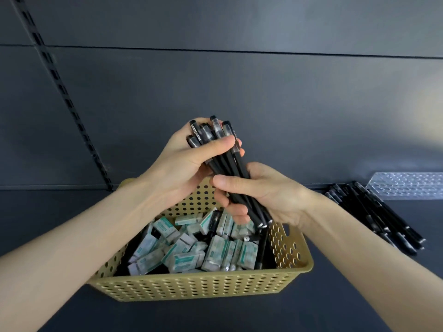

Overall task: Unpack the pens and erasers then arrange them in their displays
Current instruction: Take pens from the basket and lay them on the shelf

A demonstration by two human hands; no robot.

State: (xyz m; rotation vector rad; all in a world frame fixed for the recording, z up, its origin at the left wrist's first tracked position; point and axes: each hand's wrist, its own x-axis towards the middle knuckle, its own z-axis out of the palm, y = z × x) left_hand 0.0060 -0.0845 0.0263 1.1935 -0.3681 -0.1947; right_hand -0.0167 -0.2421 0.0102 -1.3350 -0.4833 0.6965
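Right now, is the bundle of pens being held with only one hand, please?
No, both the left hand and the right hand grip the bundle of black pens above the yellow basket.

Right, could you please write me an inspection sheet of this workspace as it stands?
Surface: dark shelf bearing the basket and loose pens.
Job's things: bundle of black pens held above the yellow perforated basket; boxed erasers heaped inside it, a few pens among them; loose pens lying on the shelf to the right; clear pen display behind them.
Clutter: nothing seen.
Grippers: left hand grips the bundle's upper end; right hand grips its lower end.
Cables: nothing seen.
Surroundings: dark back panel with a slotted upright.
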